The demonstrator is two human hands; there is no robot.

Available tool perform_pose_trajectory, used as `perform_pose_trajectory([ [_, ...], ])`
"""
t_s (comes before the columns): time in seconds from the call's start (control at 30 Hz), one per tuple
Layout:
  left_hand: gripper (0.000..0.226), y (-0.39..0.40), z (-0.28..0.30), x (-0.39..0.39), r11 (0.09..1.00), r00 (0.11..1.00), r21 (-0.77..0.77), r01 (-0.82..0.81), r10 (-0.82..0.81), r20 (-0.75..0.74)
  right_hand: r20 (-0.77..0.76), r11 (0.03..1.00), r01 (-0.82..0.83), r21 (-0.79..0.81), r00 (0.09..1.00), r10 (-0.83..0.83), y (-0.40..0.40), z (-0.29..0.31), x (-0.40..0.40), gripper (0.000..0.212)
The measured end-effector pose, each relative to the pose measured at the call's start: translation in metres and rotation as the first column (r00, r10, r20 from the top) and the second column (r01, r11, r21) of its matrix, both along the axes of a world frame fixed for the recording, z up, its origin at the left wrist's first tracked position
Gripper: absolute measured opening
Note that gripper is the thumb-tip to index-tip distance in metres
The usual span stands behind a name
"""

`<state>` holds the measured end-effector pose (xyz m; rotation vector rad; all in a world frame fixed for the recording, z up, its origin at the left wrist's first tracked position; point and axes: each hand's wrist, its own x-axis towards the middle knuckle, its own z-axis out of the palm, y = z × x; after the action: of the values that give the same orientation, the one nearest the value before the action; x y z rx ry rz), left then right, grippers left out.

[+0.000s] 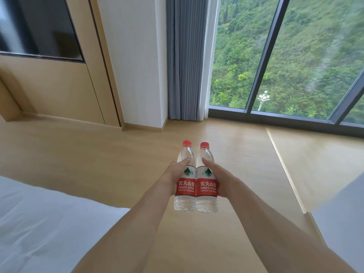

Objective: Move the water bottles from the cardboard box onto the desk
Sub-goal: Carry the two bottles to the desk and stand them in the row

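Two clear water bottles with red caps and red labels stand upright side by side in the air in front of me. My left hand (173,174) grips the left bottle (185,186) round its label, thumb lying up its shoulder. My right hand (218,178) grips the right bottle (206,188) the same way. The two bottles touch each other. No cardboard box is in view, and I cannot tell which surface is the desk.
A white bed (39,223) fills the lower left. A white surface edge (342,213) stands at the lower right. Ahead lie a light wooden floor (118,154), a raised wooden ledge (315,154) under the big window, a grey curtain (185,56) and a wall-mounted screen (39,26).
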<state>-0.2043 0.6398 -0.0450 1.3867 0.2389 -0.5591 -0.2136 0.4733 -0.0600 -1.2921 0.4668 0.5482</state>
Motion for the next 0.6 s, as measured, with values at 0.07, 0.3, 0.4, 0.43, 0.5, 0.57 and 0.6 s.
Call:
perform_pose_trajectory([
  [0.07, 0.049, 0.01, 0.004, 0.034, 1.0, 1.0, -0.011, -0.005, 0.005, -0.008, 0.022, 1.0, -0.003, -0.005, 1.0, 0.003, 0.01, 0.006, 0.034, 0.06],
  [0.3, 0.046, 0.045, 0.006, 0.129, 0.998, 0.999, -0.06, -0.033, 0.031, -0.034, 0.027, 0.997, -0.07, 0.014, 0.997, 0.07, 0.043, 0.009, 0.138, 0.059],
  [0.4, 0.046, 0.06, 0.002, 0.167, 0.995, 0.996, -0.053, -0.089, 0.087, -0.032, 0.027, 0.993, -0.119, 0.016, 0.993, 0.118, 0.059, 0.002, 0.184, 0.055],
  [0.43, 0.046, 0.064, 0.0, 0.18, 0.993, 0.993, -0.051, -0.11, 0.108, -0.036, 0.03, 0.99, -0.136, 0.018, 0.99, 0.136, 0.064, -0.001, 0.201, 0.053],
  [0.5, 0.047, 0.075, -0.005, 0.208, 0.986, 0.986, -0.05, -0.159, 0.156, -0.049, 0.023, 0.984, -0.176, 0.01, 0.984, 0.176, 0.075, -0.006, 0.236, 0.05],
  [0.57, 0.048, 0.084, -0.009, 0.238, 0.978, 0.978, -0.049, -0.203, 0.2, -0.059, 0.016, 0.975, -0.224, 0.007, 0.974, 0.224, 0.085, -0.011, 0.274, 0.047],
  [0.6, 0.048, 0.088, -0.01, 0.254, 0.973, 0.973, -0.047, -0.225, 0.222, -0.061, 0.012, 0.969, -0.245, 0.009, 0.969, 0.245, 0.09, -0.014, 0.295, 0.046],
])
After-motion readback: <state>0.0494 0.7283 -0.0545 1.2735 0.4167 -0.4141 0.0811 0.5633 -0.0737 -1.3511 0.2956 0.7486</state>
